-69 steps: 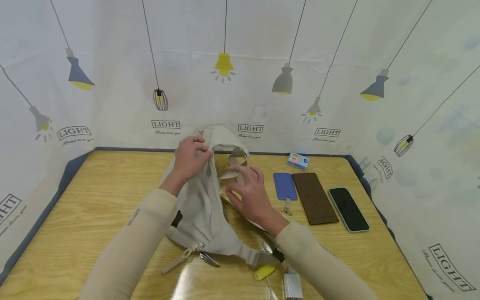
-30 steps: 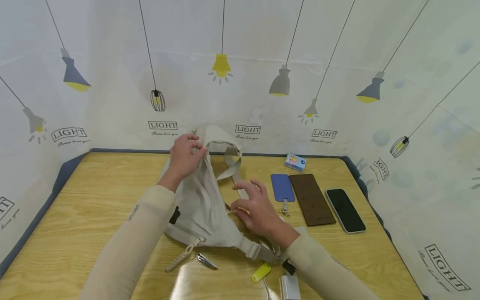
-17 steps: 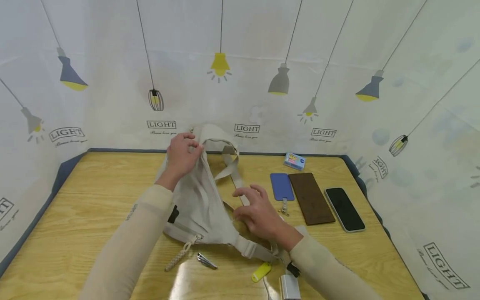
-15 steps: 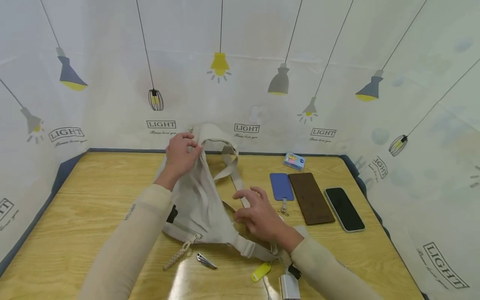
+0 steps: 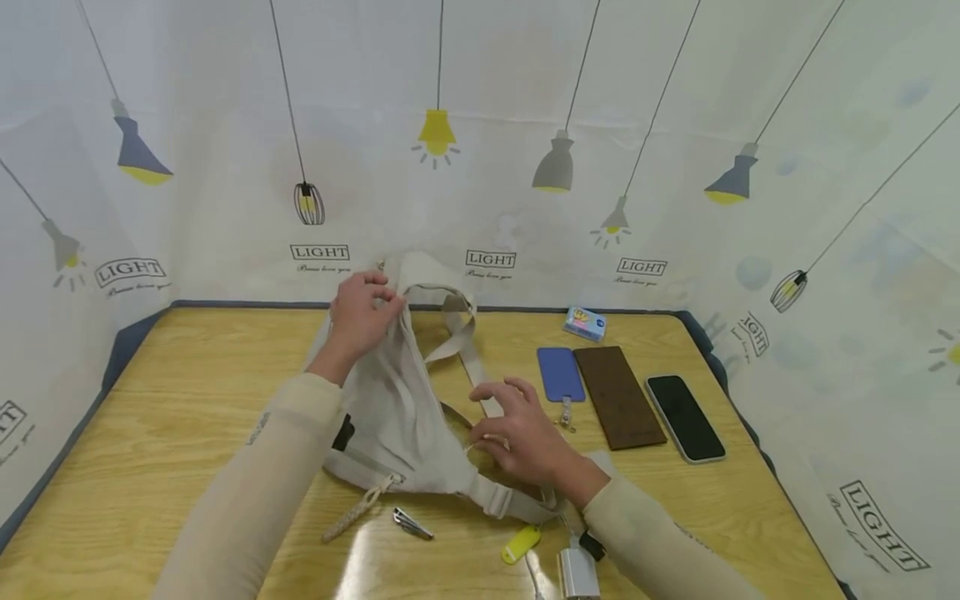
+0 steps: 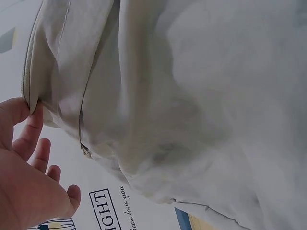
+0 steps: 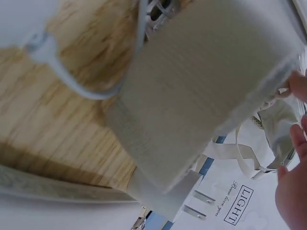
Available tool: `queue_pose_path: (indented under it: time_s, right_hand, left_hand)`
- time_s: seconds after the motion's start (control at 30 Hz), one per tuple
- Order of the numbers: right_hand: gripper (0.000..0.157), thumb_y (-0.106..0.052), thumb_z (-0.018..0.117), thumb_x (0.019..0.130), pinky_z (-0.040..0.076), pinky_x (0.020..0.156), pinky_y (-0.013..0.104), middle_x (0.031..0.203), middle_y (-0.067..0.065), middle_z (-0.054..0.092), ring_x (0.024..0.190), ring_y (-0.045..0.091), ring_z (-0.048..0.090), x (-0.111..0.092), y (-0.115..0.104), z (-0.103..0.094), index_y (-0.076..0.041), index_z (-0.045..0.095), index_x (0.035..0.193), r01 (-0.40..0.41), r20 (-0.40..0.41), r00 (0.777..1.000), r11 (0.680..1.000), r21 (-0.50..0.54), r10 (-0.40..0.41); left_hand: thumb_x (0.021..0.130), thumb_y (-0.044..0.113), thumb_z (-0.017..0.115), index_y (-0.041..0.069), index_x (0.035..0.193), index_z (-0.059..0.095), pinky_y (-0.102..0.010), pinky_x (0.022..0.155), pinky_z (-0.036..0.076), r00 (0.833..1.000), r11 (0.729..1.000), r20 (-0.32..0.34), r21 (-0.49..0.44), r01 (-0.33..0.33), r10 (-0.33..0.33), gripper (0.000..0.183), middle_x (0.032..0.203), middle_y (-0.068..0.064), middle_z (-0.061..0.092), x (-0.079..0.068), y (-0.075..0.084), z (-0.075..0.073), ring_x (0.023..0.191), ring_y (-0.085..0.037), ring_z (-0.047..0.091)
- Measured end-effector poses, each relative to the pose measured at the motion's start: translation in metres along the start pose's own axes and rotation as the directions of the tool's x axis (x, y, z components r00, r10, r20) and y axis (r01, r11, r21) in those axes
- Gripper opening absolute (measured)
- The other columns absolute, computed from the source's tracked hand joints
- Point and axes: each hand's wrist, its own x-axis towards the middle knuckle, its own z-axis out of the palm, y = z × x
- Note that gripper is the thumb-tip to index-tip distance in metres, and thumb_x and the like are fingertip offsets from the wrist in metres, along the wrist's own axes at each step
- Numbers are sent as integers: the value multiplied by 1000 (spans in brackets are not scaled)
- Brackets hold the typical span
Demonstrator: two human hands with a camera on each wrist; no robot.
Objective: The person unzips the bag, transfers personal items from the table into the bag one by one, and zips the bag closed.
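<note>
A light beige sling bag stands propped up on the table, its strap looping off to the right. My left hand pinches the top edge of the bag between thumb and index finger; in the left wrist view that hand holds the hem while the other fingers are loose. My right hand is at the bag's lower right side, thumb and index finger together on what looks like a zipper pull. In the right wrist view, the right hand shows only partly, beside a blurred beige strap.
Right of the bag lie a blue card holder, a brown wallet, a phone and a small blue packet. Nearer are a nail clipper, a yellow key tag and a white charger. A printed curtain surrounds the table.
My right hand has slid down along the bag's right edge, towards me. My left hand keeps its pinch at the top. The nail clipper shows more fully beside the bag.
</note>
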Motion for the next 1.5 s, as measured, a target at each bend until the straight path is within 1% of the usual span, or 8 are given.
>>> queue_pose_path:
  time_s: [0.27,0.53,0.63,0.77,0.93,1.03,1.27,1.5]
  right_hand:
    - [9,-24,69,90,42,97,51,127,9,58,113,22,57,32,2,6,-20,74,97,-174,14,985,980,96,174]
    - [18,-23,65,94,52,84,41,118,13,59,103,26,62,81,3,11,-10,75,100,-407,17,911,892,195,412]
    - [23,-24,63,95,51,90,44,122,17,58,110,29,59,98,2,13,-6,75,101,-491,58,868,835,248,493]
    - [29,-26,62,96,47,97,47,128,21,55,120,32,53,115,3,19,-2,75,105,-581,149,808,730,360,570]
    - [34,-28,60,97,46,101,47,139,20,48,128,32,48,123,2,26,-1,72,113,-648,289,755,603,465,589]
    - [34,-30,60,96,46,101,48,142,16,45,130,32,48,124,0,27,-3,71,114,-672,331,735,567,477,592]
    - [23,-17,61,94,42,106,47,132,22,53,124,32,51,123,1,29,0,76,97,-608,232,787,654,450,572]
    - [13,-10,66,87,45,101,45,125,20,56,117,31,54,118,2,30,-1,76,89,-595,237,801,689,413,550]
  left_hand:
    - [93,32,60,3,95,73,-58,110,25,998,999,27,1,51,-51,32,137,-8,52,-4,-4,0,135,-34,38]
    - [92,30,64,2,90,73,-57,111,25,1000,1000,-6,-8,20,-20,30,133,-10,55,-10,-4,6,130,-34,43]
    - [91,30,64,2,91,74,-59,110,24,1000,1000,-15,-11,11,-11,30,131,-10,56,-12,-2,8,130,-33,44]
    - [91,31,64,3,91,74,-61,110,24,1000,1000,-22,-13,5,-5,30,131,-10,58,-13,0,9,129,-33,45]
    - [92,29,64,3,90,74,-59,109,26,999,999,-28,-32,13,-14,28,130,-9,58,-14,1,6,128,-31,46]
    - [91,28,65,2,90,74,-57,109,28,999,999,-32,-40,17,-19,28,130,-10,58,-16,1,4,127,-31,47]
    - [92,29,65,1,93,73,-60,111,23,1000,999,-7,-29,22,-22,29,131,-11,57,-18,0,2,130,-33,44]
    - [91,30,67,4,89,74,-60,109,25,1000,1000,7,4,-6,6,28,131,-9,59,-19,0,2,129,-32,45]
